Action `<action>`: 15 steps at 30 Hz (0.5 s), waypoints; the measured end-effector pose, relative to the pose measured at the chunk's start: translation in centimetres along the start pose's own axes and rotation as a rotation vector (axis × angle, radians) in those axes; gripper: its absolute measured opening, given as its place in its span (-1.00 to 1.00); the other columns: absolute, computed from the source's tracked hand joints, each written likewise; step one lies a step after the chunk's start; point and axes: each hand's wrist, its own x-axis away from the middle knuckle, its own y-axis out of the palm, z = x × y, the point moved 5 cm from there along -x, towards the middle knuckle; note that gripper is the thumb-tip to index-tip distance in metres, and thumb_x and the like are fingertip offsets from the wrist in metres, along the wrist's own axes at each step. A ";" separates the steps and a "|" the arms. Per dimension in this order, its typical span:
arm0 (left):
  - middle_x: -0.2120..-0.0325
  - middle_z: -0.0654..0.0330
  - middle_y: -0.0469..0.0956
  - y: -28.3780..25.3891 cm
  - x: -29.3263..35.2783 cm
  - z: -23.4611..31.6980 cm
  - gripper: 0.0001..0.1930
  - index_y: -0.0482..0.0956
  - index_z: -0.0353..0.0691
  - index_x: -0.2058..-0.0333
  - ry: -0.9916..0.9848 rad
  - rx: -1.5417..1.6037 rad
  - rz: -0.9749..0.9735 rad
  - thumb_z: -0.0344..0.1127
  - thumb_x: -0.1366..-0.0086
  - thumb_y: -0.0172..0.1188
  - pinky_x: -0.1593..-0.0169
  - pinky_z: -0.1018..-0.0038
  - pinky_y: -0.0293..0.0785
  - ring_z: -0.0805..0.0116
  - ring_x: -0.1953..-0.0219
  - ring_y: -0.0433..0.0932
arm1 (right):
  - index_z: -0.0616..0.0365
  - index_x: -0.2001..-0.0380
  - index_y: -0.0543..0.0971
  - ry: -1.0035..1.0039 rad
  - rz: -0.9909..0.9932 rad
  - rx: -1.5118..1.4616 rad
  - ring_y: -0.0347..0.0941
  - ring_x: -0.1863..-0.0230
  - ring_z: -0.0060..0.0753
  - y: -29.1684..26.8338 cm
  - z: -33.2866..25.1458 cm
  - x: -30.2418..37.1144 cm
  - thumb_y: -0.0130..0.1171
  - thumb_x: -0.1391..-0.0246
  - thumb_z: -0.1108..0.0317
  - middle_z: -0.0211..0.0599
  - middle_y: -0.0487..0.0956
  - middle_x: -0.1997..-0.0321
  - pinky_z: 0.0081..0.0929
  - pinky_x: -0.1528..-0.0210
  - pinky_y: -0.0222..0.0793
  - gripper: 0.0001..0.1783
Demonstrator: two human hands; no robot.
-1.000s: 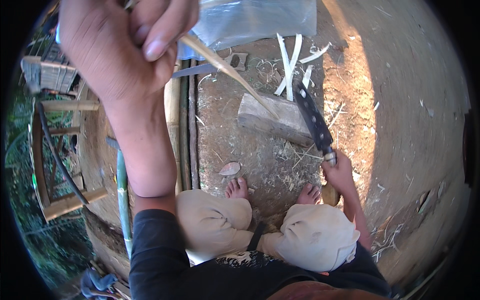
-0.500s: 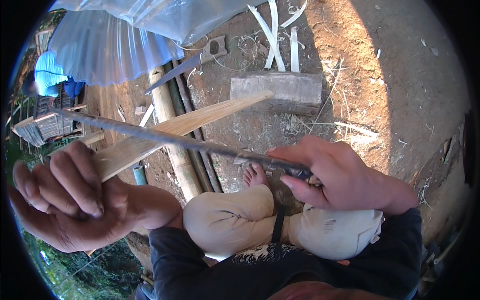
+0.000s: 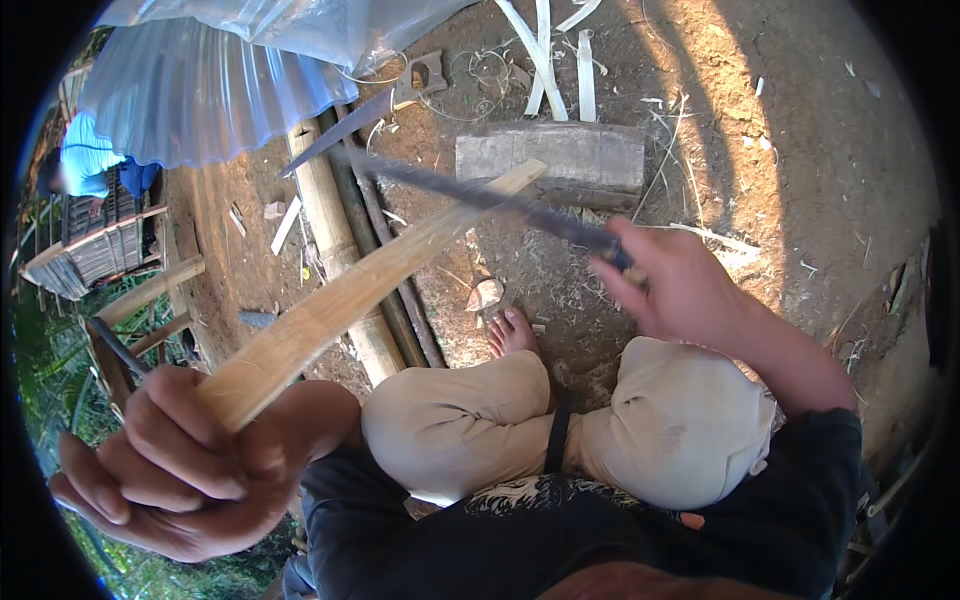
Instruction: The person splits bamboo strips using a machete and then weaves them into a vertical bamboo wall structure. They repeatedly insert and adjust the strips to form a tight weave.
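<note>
My left hand is closed round the near end of a long, pale split-bamboo strip. The strip slants away to the right, and its narrow far tip lies over a weathered wooden block on the ground. In my right hand is the handle of a long, dark-bladed machete. Its blade points up and left, blurred by motion, and crosses over the strip near the far tip. Whether blade and strip touch, I cannot tell.
Bamboo poles lie on the left, near a handsaw. Clear corrugated sheeting spreads at the upper left, with a person in blue beyond. Pale strips lie past the block. My bare foot is near the block.
The machete has swung from across the strip's near half out toward its far tip. My right hand has moved forward; my left hand has come slightly nearer and right with the strip.
</note>
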 end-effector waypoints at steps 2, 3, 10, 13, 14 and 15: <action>0.32 -0.17 0.61 -0.6 -0.6 0.9 -0.11 0.56 -0.43 0.19 0.012 -0.048 0.086 0.52 -0.24 -0.07 0.25 0.13 0.59 0.04 0.32 0.63 | 0.21 0.17 0.55 0.085 0.015 0.015 0.59 0.50 -0.21 -0.2 1.0 -0.4 0.31 -0.12 0.37 -0.14 0.58 0.44 -0.36 0.55 0.45 -0.76; 0.34 -0.16 0.60 -0.8 -0.7 0.8 -0.14 0.57 -0.46 0.22 -0.025 -0.083 0.088 0.47 -0.24 -0.04 0.29 0.14 0.58 0.06 0.35 0.62 | 0.21 0.16 0.55 -0.039 0.012 0.085 0.60 0.50 -0.20 -0.7 0.0 -0.5 0.31 -0.12 0.37 -0.13 0.58 0.43 -0.36 0.54 0.45 -0.75; 0.31 -0.17 0.58 -2.2 0.6 0.5 -0.38 0.52 -0.60 0.23 -0.446 -0.010 0.190 0.03 -0.29 -0.14 0.30 0.15 0.59 0.09 0.38 0.63 | 0.22 0.22 0.47 0.044 -0.015 0.058 0.64 0.46 -0.18 0.3 1.6 -0.5 0.28 -0.18 0.30 -0.02 0.57 0.49 -0.35 0.46 0.52 -0.74; 0.26 -0.15 0.59 -2.5 2.2 -0.8 -0.42 0.51 -0.56 0.26 -0.571 0.055 0.272 0.01 -0.33 -0.13 0.27 0.15 0.60 0.10 0.36 0.64 | 0.21 0.26 0.42 0.224 -0.008 0.066 0.66 0.45 -0.15 1.8 8.5 0.1 0.27 -0.20 0.28 0.01 0.56 0.52 -0.34 0.47 0.53 -0.73; 0.25 -0.15 0.59 -2.7 1.6 -0.3 -0.44 0.51 -0.53 0.28 -0.506 0.023 0.179 0.02 -0.34 -0.10 0.27 0.15 0.60 0.10 0.35 0.64 | 0.22 0.21 0.46 0.042 0.021 0.152 0.65 0.47 -0.17 1.4 6.0 0.3 0.28 -0.19 0.28 -0.02 0.57 0.51 -0.34 0.48 0.53 -0.73; 0.26 -0.15 0.59 -2.2 1.4 0.5 -0.46 0.50 -0.48 0.30 -0.411 -0.018 0.203 0.04 -0.35 -0.07 0.27 0.16 0.60 0.09 0.35 0.65 | 0.20 0.18 0.48 -0.067 0.038 0.094 0.63 0.48 -0.11 -0.1 4.3 -0.7 0.27 -0.19 0.25 -0.01 0.58 0.48 -0.30 0.48 0.52 -0.71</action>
